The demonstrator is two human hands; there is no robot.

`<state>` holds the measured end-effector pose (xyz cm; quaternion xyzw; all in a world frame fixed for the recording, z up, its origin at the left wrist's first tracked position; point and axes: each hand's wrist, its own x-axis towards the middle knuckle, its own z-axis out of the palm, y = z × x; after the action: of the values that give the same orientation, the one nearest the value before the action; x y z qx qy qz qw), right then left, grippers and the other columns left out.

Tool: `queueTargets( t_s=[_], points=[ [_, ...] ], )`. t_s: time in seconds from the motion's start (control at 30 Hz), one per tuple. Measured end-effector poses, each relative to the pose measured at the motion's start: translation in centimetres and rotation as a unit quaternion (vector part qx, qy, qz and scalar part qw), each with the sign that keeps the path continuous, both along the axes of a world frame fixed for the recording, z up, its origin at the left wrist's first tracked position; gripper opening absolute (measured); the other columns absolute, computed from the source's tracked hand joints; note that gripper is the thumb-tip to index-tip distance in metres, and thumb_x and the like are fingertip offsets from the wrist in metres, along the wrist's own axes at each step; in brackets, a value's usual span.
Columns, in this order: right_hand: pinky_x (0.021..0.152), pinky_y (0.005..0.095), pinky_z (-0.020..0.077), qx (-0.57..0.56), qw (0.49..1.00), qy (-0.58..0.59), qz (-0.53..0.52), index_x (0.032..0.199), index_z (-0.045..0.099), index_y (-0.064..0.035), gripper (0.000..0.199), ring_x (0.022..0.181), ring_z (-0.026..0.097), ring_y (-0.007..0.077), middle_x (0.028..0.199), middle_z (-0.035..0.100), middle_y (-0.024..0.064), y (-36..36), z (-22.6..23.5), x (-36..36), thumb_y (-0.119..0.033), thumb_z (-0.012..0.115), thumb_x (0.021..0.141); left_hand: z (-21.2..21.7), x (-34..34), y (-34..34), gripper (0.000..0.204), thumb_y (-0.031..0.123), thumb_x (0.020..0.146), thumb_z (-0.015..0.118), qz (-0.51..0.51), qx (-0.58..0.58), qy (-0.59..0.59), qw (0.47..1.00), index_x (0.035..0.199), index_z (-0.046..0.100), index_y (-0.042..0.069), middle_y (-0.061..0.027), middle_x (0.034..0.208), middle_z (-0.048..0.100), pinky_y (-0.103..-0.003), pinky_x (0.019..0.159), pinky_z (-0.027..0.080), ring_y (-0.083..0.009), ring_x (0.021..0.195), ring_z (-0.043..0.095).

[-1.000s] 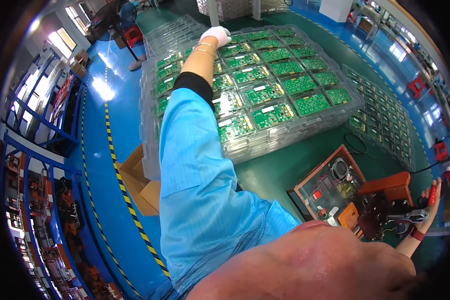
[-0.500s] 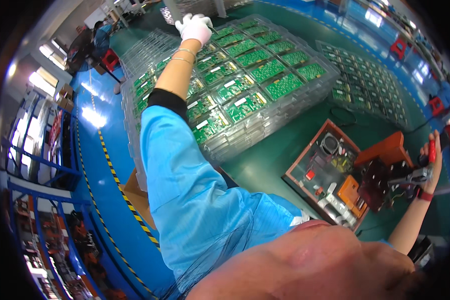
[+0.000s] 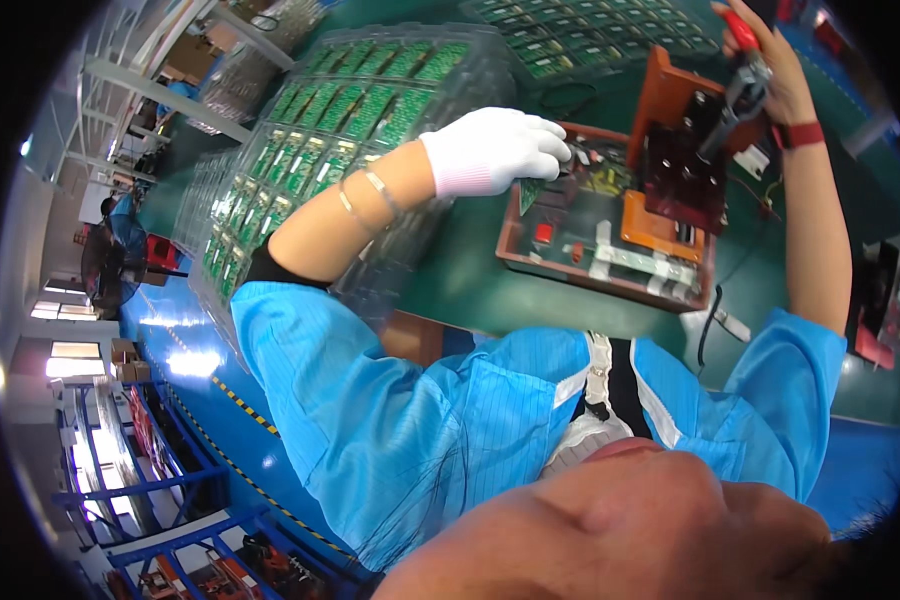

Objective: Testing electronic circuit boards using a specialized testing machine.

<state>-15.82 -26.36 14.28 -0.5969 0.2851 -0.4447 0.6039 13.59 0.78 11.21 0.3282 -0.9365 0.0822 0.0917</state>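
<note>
My left hand (image 3: 495, 150), in a white glove, reaches over the near-left side of a brown-rimmed open box (image 3: 560, 277). Its fingers are closed on a green circuit board (image 3: 531, 194), which hangs below them and is partly hidden by the glove. My bare right hand (image 3: 788, 80) grips the red handle (image 3: 740, 32) of a metal toggle clamp (image 3: 746, 92). That clamp belongs to a brown test fixture (image 3: 682, 185) with a dark red plate and an upright board, standing over the box. Inside the box are an orange block (image 3: 660, 226), a red button (image 3: 543, 233) and wiring.
To the left stands a stack of clear plastic trays (image 3: 477, 62) holding many green boards (image 3: 372, 112). Another board-filled tray (image 3: 580, 35) lies beyond the box. A black cable (image 3: 711, 325) lies near the table's front edge. Blue shelving (image 3: 150, 490) stands at lower left.
My left hand has come from the far tray rightward and nearer, to the box, with a green board. My right hand stays on the red handle. The whole view has turned right.
</note>
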Motion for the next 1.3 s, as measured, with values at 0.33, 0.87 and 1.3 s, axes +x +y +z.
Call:
queueTargets(
  t_s=[0.33, 0.87, 1.3],
  points=[
    [0.047, 0.0190, 0.0461, 0.000, 0.994, -0.103, 0.023, 0.102, 0.068, -0.0011, 0.025, 0.061, 0.059, 0.0091, 0.088, 0.072, 0.0063, 4.4, 1.4, 1.1, -0.024, 0.071, 0.092, -9.8, -3.3, -3.8, 0.028, 0.005, 0.077, 0.062, -0.065, 0.047, 0.091, 0.993, 0.104, 0.067, 0.009, -0.0066, 0.124, 0.066, -0.040, 0.099, 0.050, -0.0303, 0.123, 0.059],
    [0.057, 0.0211, 0.0486, 0.000, 0.989, -0.145, 0.025, 0.097, 0.070, -0.0007, 0.020, 0.065, 0.060, 0.0114, 0.087, 0.072, 0.0067, 7.0, 2.6, 1.4, -0.020, 0.071, 0.090, -7.8, -9.7, 0.4, 0.041, 0.035, 0.085, 0.067, 0.390, 0.126, -0.103, 0.906, 0.115, 0.064, 0.007, -0.0145, 0.101, 0.066, -0.043, 0.076, 0.055, -0.0360, 0.086, 0.066],
    [0.054, 0.0212, 0.0477, -0.026, 0.987, -0.150, 0.048, 0.092, 0.069, 0.0007, 0.021, 0.061, 0.059, 0.0119, 0.083, 0.071, 0.0073, 7.0, 3.0, 1.1, -0.020, 0.071, 0.090, -11.3, -8.8, 1.0, 0.039, 0.008, 0.074, 0.063, 0.332, 0.012, 0.105, 0.937, 0.112, 0.063, 0.005, -0.0157, 0.115, 0.059, -0.041, 0.081, 0.054, -0.0348, 0.097, 0.062]
  ],
)
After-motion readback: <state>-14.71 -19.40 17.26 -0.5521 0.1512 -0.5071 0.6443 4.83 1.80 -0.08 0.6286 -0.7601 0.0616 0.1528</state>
